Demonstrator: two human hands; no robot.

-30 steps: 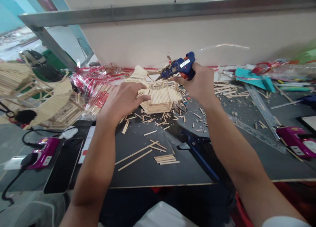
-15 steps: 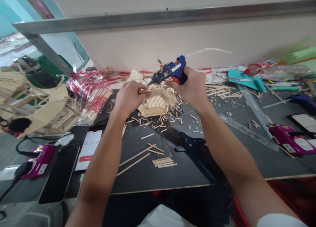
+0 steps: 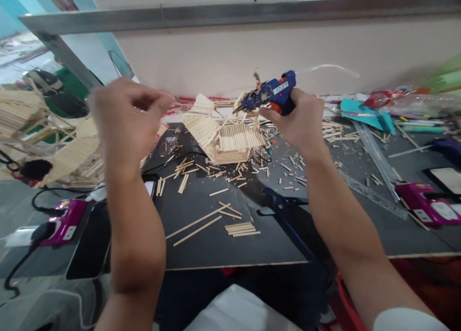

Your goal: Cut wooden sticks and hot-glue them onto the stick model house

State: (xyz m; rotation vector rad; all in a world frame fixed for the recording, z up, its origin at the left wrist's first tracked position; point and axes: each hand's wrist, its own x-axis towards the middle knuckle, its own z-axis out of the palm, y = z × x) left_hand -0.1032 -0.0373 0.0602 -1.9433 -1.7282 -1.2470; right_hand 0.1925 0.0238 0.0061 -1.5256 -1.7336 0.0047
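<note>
Head: right hand (image 3: 306, 122) clasps glue gun (image 3: 264, 96), left hand (image 3: 126, 120) curled, hold unclear, bottle (image 3: 419, 103) rightward.

Free air just L of stick model (image 3: 236, 138), glue gun (image 3: 269, 94) blkg R rear.

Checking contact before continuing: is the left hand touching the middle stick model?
No, a visible gap separates the left hand from the middle stick model.
</note>
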